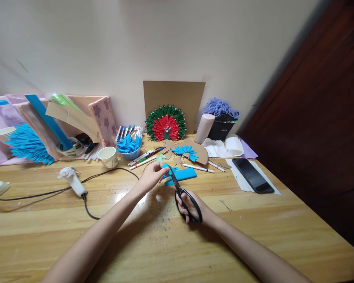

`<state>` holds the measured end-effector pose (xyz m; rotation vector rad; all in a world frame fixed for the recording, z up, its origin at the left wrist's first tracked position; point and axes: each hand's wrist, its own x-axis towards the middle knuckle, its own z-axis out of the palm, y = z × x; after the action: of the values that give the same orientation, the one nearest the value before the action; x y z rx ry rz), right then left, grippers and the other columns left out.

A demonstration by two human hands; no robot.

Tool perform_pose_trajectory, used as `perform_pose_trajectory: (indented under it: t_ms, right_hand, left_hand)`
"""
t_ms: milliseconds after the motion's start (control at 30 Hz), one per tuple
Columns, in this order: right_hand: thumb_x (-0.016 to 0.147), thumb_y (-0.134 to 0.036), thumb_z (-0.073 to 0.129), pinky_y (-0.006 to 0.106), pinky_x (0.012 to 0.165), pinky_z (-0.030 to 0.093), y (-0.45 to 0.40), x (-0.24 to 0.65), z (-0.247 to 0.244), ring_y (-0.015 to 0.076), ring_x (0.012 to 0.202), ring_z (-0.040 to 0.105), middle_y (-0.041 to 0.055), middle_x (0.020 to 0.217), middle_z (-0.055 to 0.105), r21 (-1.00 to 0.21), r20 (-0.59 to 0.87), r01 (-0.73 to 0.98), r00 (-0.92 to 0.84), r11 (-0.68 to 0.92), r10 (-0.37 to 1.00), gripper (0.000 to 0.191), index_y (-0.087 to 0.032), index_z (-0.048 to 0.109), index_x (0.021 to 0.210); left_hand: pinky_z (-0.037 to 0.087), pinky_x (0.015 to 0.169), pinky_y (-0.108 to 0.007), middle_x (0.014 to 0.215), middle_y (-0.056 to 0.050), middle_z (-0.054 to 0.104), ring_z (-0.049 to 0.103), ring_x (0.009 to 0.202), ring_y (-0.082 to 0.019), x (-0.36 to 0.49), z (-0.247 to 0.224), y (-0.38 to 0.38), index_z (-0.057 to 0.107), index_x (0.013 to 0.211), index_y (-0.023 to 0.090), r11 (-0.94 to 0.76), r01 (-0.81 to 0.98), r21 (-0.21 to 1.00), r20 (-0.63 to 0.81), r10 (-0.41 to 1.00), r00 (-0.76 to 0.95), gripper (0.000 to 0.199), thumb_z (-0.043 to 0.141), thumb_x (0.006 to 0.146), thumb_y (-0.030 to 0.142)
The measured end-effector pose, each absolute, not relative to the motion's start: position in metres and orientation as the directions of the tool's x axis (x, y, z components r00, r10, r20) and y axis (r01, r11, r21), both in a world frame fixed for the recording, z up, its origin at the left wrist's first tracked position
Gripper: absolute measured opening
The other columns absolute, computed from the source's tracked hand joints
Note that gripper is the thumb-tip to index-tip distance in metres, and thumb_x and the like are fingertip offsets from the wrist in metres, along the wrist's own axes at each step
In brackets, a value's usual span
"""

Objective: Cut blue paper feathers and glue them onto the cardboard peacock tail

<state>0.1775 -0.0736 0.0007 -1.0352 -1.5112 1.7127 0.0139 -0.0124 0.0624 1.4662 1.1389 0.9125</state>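
Note:
Between the fingers of my left hand is a small blue piece, paper or ribbon. My right hand grips black-handled scissors, fingers through the loops. Their blades point up and left, with the tips at the blue piece; whether they are cutting into it I cannot tell. Under and behind the blades lies a blue strip on the table. Just beyond, a brown cardboard shape carries a fan of blue petals.
A glue gun with its black cord lies at left, near a paper cup and a bowl of blue petals. Several markers are scattered ahead. A red-and-green peacock fan leans at the back. A phone rests at right.

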Motion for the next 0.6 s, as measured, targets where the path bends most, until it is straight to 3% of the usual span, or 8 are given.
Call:
perform_pose_trajectory:
  t_ms: [200,600]
  right_hand:
    - [0.054,-0.085,0.03,0.016,0.032,0.036,-0.075,0.176,0.006,0.0034,0.031,0.036,-0.0081,0.043,0.037,-0.975,-0.172,-0.023,-0.553,-0.221,0.815,0.07,-0.017,0.039,0.066]
    - [0.054,-0.084,0.033,0.016,0.033,0.037,-0.077,0.175,0.006,0.0033,0.033,0.035,-0.0083,0.044,0.036,-0.981,-0.13,-0.049,-0.541,-0.185,0.831,0.069,-0.017,0.04,0.067]
  left_hand:
    - [0.03,0.049,-0.021,0.044,0.007,0.042,0.038,0.044,-0.008,0.014,0.061,-0.012,0.044,0.056,0.017,-0.025,0.191,0.981,-0.04,0.942,0.333,0.017,0.053,0.068,0.026]
    - [0.031,0.054,-0.022,0.047,0.007,0.04,0.038,0.049,-0.008,0.012,0.071,-0.016,0.042,0.055,0.017,-0.022,0.185,0.982,-0.055,0.915,0.399,0.015,0.049,0.067,0.023]
